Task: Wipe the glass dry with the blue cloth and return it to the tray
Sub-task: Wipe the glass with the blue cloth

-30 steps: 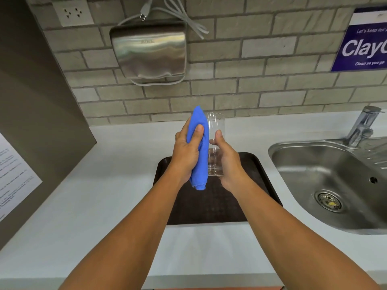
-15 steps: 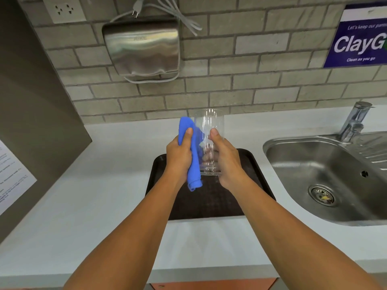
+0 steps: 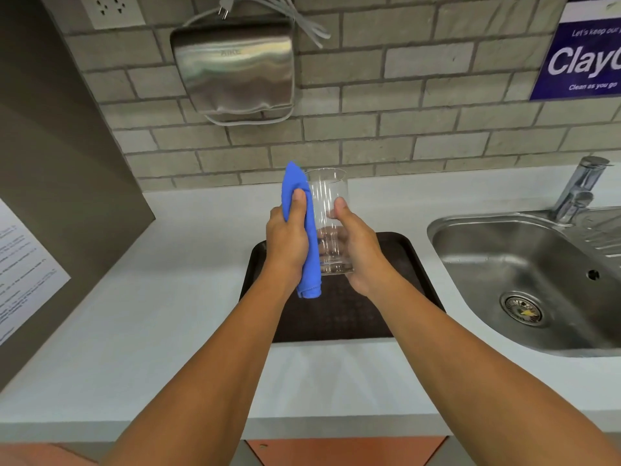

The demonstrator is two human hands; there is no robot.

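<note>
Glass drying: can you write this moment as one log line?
stage: wiping | left hand: presses blue cloth on glass | right hand: holds glass upright | brown tray: below, empty

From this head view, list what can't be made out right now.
- Whether the glass is dry: clear, drops too small.
- Its left side: covered by the blue cloth in the left hand.
- Right hand fingers: behind the glass.
- Tray middle: behind the forearms.
- Sign: cut by the frame edge.
</note>
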